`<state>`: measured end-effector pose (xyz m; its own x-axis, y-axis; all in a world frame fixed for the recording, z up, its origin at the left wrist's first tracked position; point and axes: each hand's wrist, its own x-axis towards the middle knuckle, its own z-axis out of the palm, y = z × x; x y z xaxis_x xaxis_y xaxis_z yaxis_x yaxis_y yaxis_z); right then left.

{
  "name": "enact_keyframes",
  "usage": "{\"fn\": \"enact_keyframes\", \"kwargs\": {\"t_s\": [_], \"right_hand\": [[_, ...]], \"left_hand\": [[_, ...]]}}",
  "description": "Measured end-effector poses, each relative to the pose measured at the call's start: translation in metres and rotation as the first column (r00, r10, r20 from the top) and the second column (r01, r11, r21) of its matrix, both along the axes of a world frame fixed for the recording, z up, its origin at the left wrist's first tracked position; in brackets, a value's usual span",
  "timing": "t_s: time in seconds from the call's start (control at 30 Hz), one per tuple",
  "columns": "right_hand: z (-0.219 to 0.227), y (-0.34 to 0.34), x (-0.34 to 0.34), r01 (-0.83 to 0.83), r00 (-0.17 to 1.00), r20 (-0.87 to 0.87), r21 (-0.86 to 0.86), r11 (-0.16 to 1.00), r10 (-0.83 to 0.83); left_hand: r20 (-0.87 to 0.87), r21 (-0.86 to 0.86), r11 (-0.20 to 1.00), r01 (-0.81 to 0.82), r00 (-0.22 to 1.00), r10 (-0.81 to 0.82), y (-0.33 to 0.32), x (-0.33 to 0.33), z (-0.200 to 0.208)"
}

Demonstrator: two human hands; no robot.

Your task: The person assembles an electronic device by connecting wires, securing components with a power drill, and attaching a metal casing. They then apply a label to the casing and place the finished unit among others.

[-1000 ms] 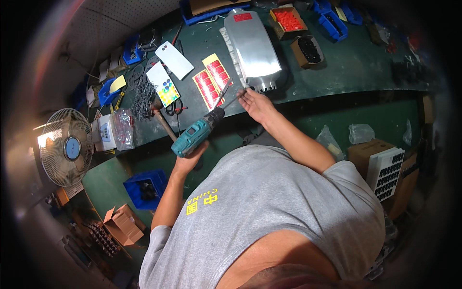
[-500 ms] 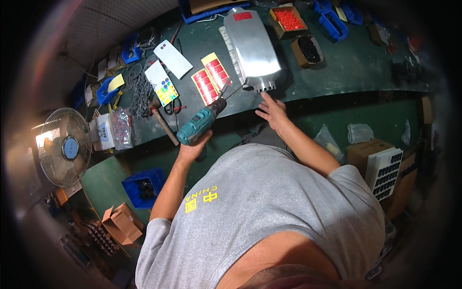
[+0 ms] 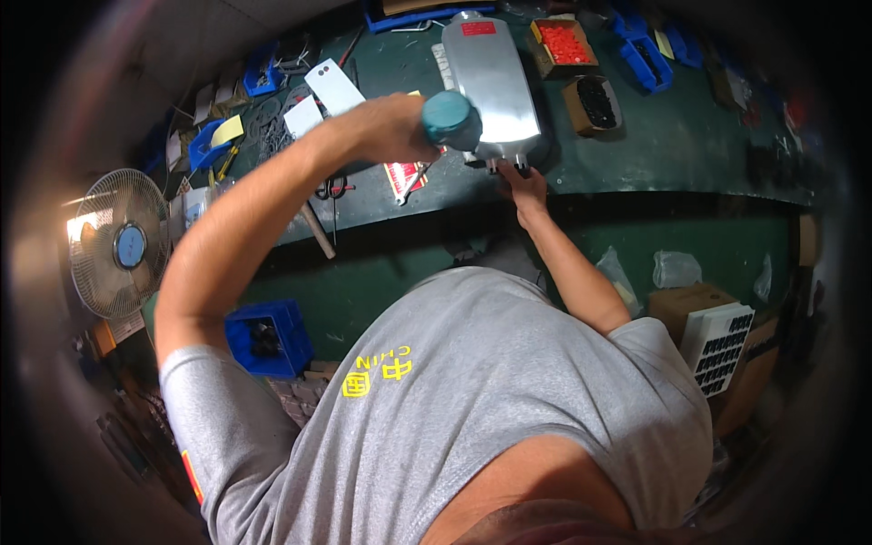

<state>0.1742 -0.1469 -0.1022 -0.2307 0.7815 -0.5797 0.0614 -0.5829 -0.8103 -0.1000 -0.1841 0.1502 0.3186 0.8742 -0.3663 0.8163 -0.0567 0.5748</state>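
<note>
A silver metal housing (image 3: pixel 495 86) with a red label lies lengthwise on the green workbench, its narrower end toward me. My left hand (image 3: pixel 400 127) is wrapped round a teal cordless drill (image 3: pixel 448 116), raised over the left side of the housing's near part. The drill's back end faces up, so its bit and tip are hidden beneath it. My right hand (image 3: pixel 527 193) is at the housing's near end, fingers curled against the dark-edged rim. The fingertips are partly hidden there.
Red sticker sheets (image 3: pixel 400 179), a wrench (image 3: pixel 413 184) and a hammer (image 3: pixel 318 229) lie left of the housing. Boxes of red caps (image 3: pixel 565 44) and black parts (image 3: pixel 595 102) stand to its right, with blue bins (image 3: pixel 645 62) beyond. A fan (image 3: pixel 129 245) stands at far left.
My left hand has lifted the drill up and right, from the bench edge to over the housing. My right hand has closed from spread fingers onto the housing's near end.
</note>
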Motion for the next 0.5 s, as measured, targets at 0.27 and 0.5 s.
{"fn": "enact_keyframes", "kwargs": {"t_s": [0.27, 0.5], "right_hand": [[-0.001, -0.003, -0.001, 0.03, 1.0, -0.012, 0.083, 0.996, -0.029], [-0.019, -0.002, 0.004, 0.031, 0.997, 0.068, 0.147, 0.989, -0.042]], "left_hand": [[-0.274, -0.184, 0.982, -0.051, 0.962, -0.001, 0.037, 0.046, 0.046], [-0.194, -0.139, 0.99, -0.015, 0.981, -0.013, 0.038, 0.034, 0.018]]}}
